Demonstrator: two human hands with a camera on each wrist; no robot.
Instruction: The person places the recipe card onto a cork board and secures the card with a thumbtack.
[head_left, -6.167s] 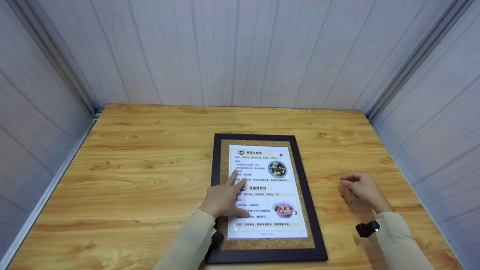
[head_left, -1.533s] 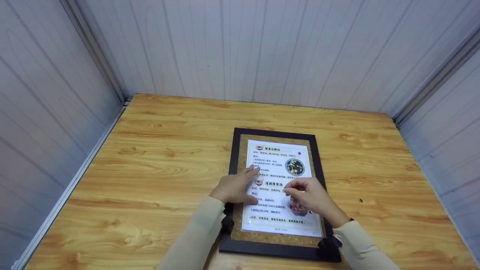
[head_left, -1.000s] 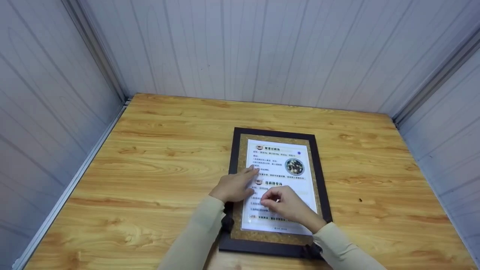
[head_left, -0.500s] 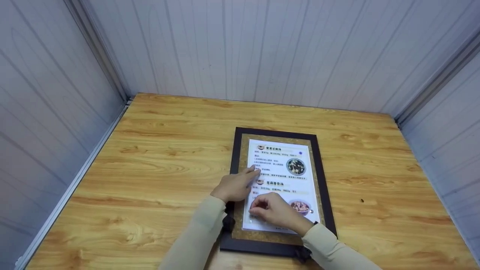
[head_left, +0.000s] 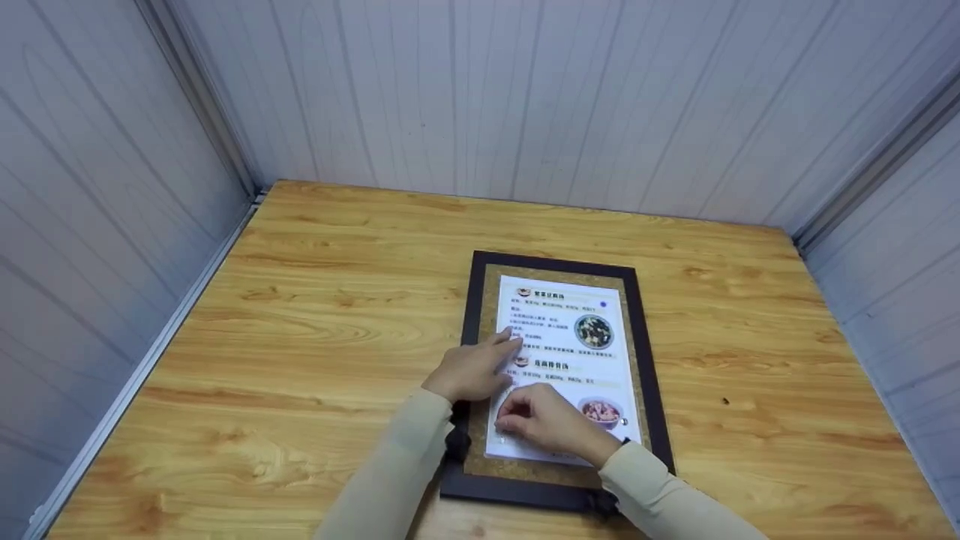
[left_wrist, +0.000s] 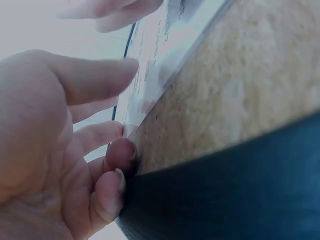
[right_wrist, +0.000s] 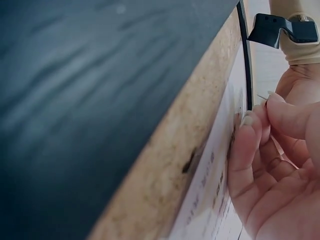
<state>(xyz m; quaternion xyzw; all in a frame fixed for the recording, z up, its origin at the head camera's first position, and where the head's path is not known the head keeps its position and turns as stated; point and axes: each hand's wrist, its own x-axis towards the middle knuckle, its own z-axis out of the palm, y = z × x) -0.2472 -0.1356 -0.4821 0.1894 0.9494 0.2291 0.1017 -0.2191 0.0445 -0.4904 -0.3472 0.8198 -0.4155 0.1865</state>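
Note:
A printed recipe sheet [head_left: 559, 375] lies on the cork board [head_left: 525, 469] with a dark frame. My left hand [head_left: 466, 371] rests with its fingers spread over the sheet's left edge and the frame; in the left wrist view, that hand [left_wrist: 60, 115] has its fingertips at the board's edge. My right hand [head_left: 546, 420] is over the lower left of the sheet. In the right wrist view, its thumb and fingers pinch a small pin [right_wrist: 262, 96], whose thin metal point sticks out. The pin's head is hidden by the fingertips.
A blue pin [head_left: 603, 304] sits at the sheet's upper right. A shiny pin [head_left: 624, 422] is at its right edge, by the bowl picture. A tiny dark object [head_left: 725, 401] lies on the wooden table [head_left: 322, 300], right of the board. Pale panels [head_left: 480, 97] enclose the table.
My right hand has moved from the table on the right, across the sheet, to its lower left, and has stayed there for the last half second. The left hand keeps its place.

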